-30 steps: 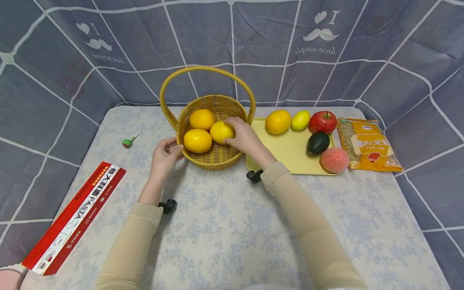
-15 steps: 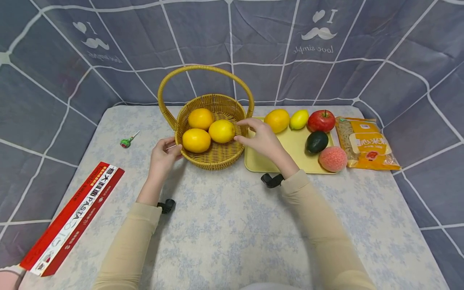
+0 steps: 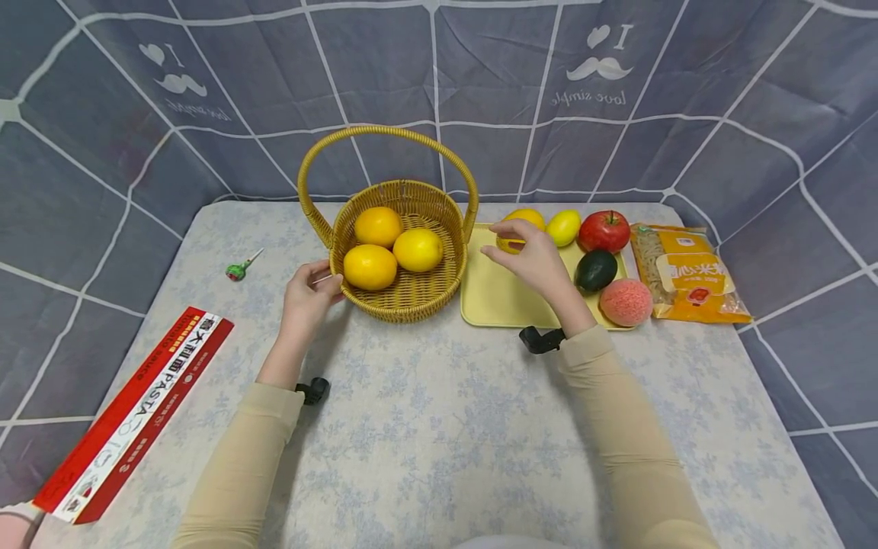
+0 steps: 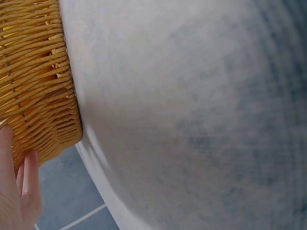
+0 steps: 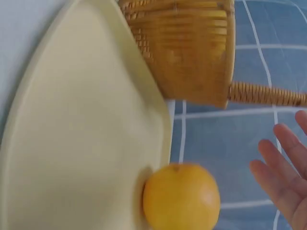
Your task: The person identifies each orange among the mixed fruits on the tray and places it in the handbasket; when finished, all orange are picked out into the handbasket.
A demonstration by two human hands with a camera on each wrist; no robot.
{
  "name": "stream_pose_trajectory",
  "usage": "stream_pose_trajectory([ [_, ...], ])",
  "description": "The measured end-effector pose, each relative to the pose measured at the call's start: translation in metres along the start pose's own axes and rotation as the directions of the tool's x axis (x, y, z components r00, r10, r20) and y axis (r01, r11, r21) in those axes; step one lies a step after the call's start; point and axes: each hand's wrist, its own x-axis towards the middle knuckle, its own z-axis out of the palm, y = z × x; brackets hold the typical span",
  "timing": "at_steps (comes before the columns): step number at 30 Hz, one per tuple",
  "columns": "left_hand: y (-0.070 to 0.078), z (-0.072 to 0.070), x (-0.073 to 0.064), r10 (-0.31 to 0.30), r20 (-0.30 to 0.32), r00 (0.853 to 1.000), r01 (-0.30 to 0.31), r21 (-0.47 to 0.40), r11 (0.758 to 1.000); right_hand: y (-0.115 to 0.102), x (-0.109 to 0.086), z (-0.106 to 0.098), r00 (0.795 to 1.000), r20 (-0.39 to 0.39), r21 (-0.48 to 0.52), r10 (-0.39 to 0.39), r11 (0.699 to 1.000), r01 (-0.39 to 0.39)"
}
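The wicker basket (image 3: pixel 405 305), with a tall arched handle, holds three yellow-orange fruits, the rightmost being a large yellow fruit (image 3: pixel 418 250). My left hand (image 3: pixel 310 297) touches the basket's left side; the left wrist view shows straight fingers (image 4: pixel 31 175) against its woven wall. Over the pale yellow tray (image 3: pixel 490 297), my right hand (image 3: pixel 538 263) holds nothing, with thumb and fingers apart. It partly covers a yellow-orange fruit (image 3: pixel 530 216) at the tray's back left. In the right wrist view this round fruit (image 5: pixel 181 196) lies below the hand, apart from the fingers (image 5: pixel 273 182).
Also on the tray are a lemon (image 3: pixel 564 228), a red apple (image 3: pixel 604 232), an avocado (image 3: pixel 595 271) and a pink peach-like fruit (image 3: pixel 626 302). A noodle bag (image 3: pixel 693 274) lies to the right. At left are a lollipop (image 3: pixel 236 271) and a red pasta box (image 3: pixel 133 415).
My right hand let go of the rightmost yellow fruit in the basket and moved right, out over the tray. The left hand stayed at the basket's side.
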Motion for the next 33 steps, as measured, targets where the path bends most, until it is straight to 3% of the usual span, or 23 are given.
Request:
stream_pose_trajectory([
  [6, -0.002, -0.001, 0.001, 0.009, -0.002, 1.0, -0.009, 0.007, 1.0, 0.011, 0.004, -0.017, 0.994, -0.091, -0.025, 0.062, 0.998, -0.064],
  [13, -0.003, -0.002, 0.002, 0.015, 0.0, 1.0, -0.015, 0.017, 1.0, 0.02, 0.009, -0.03, 0.978, -0.131, -0.087, 0.162, 0.981, -0.174],
  [17, -0.004, -0.002, 0.003, 0.017, 0.002, 1.0, -0.017, 0.017, 1.0, 0.026, 0.014, -0.033, 0.967, -0.17, -0.073, 0.189, 0.976, -0.203],
  [26, -0.005, -0.002, 0.001, 0.018, 0.001, 1.0, -0.018, 0.008, 1.0, 0.042, 0.031, -0.024, 0.936, -0.202, -0.009, 0.287, 0.956, -0.295],
  [33, -0.005, -0.001, 0.002, 0.017, 0.001, 1.0, -0.017, 0.01, 1.0, 0.047, 0.043, -0.011, 0.912, -0.237, -0.024, 0.334, 0.937, -0.349],
])
